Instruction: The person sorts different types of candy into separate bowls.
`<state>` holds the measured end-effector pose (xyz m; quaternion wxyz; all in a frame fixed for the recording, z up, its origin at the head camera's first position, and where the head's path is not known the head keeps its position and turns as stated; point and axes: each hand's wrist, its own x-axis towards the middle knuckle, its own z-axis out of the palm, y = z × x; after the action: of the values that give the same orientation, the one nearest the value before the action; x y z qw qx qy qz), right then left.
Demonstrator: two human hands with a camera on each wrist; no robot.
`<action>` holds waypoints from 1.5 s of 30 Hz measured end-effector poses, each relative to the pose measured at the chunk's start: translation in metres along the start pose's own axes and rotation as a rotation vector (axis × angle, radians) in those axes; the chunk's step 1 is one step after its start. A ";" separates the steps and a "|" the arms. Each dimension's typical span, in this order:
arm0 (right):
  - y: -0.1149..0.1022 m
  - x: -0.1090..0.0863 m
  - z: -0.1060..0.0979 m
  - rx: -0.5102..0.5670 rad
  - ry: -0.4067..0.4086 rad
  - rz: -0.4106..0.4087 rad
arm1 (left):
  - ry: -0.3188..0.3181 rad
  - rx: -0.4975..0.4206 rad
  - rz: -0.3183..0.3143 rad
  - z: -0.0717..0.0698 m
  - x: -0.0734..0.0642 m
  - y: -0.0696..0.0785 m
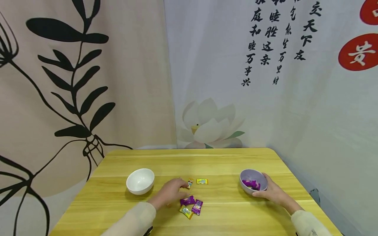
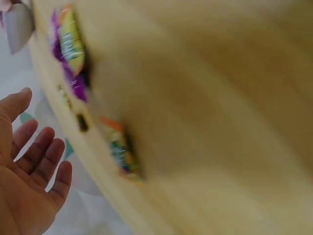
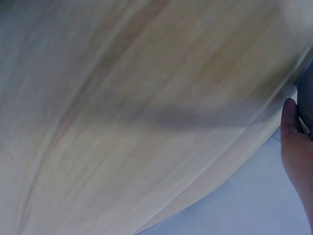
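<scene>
My left hand point(image 1: 171, 192) is over the table's middle, just left of a small yellow candy point(image 1: 190, 183). In the left wrist view the left hand point(image 2: 32, 171) has loosely spread fingers and holds nothing. Two purple candies point(image 1: 187, 200) and a yellow candy point(image 1: 186, 212) lie close together by its thumb. Another yellow candy point(image 1: 202, 181) sits farther back. At the right, my right hand point(image 1: 273, 191) grips the side of a purple bowl point(image 1: 246, 188), its thumb at the near side. Purple-wrapped candies point(image 1: 252, 184) lie inside that bowl.
A white bowl point(image 1: 140, 181) stands on the left of the wooden table point(image 1: 224, 216). Behind the table's back edge hangs a printed cloth point(image 1: 141, 82) with plants and a lotus. In the left wrist view a blurred yellow candy point(image 2: 120, 149) lies apart from the others.
</scene>
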<state>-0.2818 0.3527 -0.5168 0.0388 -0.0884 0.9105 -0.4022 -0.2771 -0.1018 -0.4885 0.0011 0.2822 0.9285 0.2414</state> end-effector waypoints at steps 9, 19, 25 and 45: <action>0.000 -0.001 0.000 0.002 -0.004 0.015 | -0.021 0.060 -0.027 0.019 -0.013 -0.007; -0.003 -0.001 -0.002 0.003 -0.014 0.005 | -0.025 0.098 -0.052 0.025 -0.011 -0.011; -0.003 -0.001 -0.002 0.006 -0.015 0.009 | -0.005 0.133 -0.038 0.027 -0.007 -0.011; 0.001 0.001 0.000 0.020 -0.007 -0.005 | -0.004 0.136 -0.040 0.023 -0.010 -0.014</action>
<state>-0.2826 0.3534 -0.5172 0.0419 -0.0919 0.9059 -0.4113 -0.2733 -0.1068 -0.5166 -0.0112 0.2636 0.9481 0.1772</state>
